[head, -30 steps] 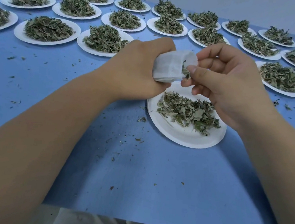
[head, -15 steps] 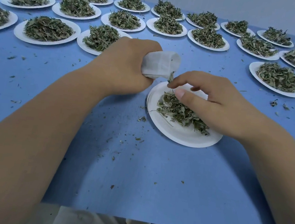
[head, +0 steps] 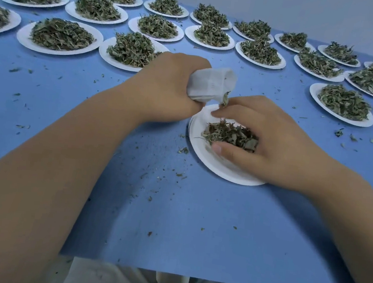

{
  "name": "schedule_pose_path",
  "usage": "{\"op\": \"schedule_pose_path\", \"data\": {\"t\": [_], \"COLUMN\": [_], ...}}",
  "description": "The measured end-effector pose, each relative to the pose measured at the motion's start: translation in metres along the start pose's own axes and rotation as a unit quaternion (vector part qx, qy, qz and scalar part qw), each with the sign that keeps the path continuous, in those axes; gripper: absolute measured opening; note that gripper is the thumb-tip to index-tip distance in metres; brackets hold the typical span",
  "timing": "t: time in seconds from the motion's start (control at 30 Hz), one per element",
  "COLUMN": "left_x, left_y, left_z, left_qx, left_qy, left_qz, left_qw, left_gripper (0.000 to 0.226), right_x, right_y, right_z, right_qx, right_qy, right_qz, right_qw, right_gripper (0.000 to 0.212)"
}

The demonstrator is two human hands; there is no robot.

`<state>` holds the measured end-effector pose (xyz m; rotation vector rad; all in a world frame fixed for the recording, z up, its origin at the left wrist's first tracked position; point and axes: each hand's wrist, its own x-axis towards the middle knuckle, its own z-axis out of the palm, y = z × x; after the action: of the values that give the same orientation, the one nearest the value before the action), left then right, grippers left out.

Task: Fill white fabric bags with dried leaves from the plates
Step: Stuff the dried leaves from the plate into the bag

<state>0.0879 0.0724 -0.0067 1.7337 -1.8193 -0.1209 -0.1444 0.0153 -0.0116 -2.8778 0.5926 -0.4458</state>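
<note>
ideally, a modest pinch was to be lifted straight to the mouth, so little would be spilled. the small, crumpled white fabric bag [head: 208,84] was gripped in the curled fingers of the left hand [head: 170,88], mouth open just above the far rim of the round white paper plate [head: 204,162] near the middle of the blue worktop [head: 171,221]. the loose green-brown dried leaves [head: 228,134] on it were clasped by curled fingers of the right hand [head: 267,141].
</note>
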Motion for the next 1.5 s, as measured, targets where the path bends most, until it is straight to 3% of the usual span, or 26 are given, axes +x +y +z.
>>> {"op": "schedule_pose_path", "data": {"t": [0.1, 0.2, 0.37, 0.47, 0.6, 0.7, 0.8, 0.9, 1.13, 1.33, 1.5], "left_x": [-0.001, -0.002, 0.000, 0.003, 0.004, 0.004, 0.006, 0.007, 0.006, 0.003, 0.003], "left_y": [0.001, 0.005, 0.003, -0.001, -0.003, -0.005, -0.004, -0.002, -0.001, -0.010, -0.012], "left_z": [-0.001, 0.007, 0.018, 0.017, 0.019, 0.022, 0.026, 0.031, 0.028, 0.012, 0.006], "left_qx": [-0.002, -0.003, -0.002, 0.007, 0.010, 0.014, 0.030, 0.035, 0.011, 0.061, 0.085], "left_qy": [0.002, -0.010, -0.007, 0.010, 0.015, 0.013, 0.020, 0.039, 0.049, 0.067, 0.051], "left_qz": [0.003, 0.000, -0.021, -0.031, -0.035, -0.038, -0.037, -0.042, -0.053, -0.022, -0.009], "left_qw": [1.000, 1.000, 1.000, 0.999, 0.999, 0.999, 0.999, 0.998, 0.997, 0.996, 0.995], "left_gripper": [0.015, 0.015, 0.010, 0.019, 0.021, 0.020, 0.014, 0.011, 0.009, 0.016, 0.029], "right_x": [-0.012, -0.015, -0.001, 0.008, 0.009, 0.006, 0.003, 0.006, 0.016, 0.016, 0.022], "right_y": [0.005, 0.006, 0.007, 0.002, -0.004, -0.007, -0.008, -0.004, 0.002, 0.007, 0.016], "right_z": [-0.003, 0.006, 0.010, 0.016, 0.021, 0.017, 0.017, 0.018, 0.024, 0.015, -0.014], "right_qx": [-0.004, 0.048, 0.079, 0.083, 0.095, 0.013, -0.040, -0.003, 0.040, 0.059, 0.196], "right_qy": [-0.037, -0.102, -0.078, -0.060, 0.027, 0.068, 0.001, -0.036, 0.012, 0.020, 0.113], "right_qz": [0.069, 0.093, 0.097, 0.089, 0.076, 0.077, 0.068, 0.084, 0.061, 0.064, 0.139], "right_qw": [0.997, 0.989, 0.989, 0.991, 0.992, 0.995, 0.997, 0.996, 0.997, 0.996, 0.964], "right_gripper": [0.065, 0.070, 0.076, 0.064, 0.037, 0.046, 0.061, 0.059, 0.022, 0.014, 0.013]}}
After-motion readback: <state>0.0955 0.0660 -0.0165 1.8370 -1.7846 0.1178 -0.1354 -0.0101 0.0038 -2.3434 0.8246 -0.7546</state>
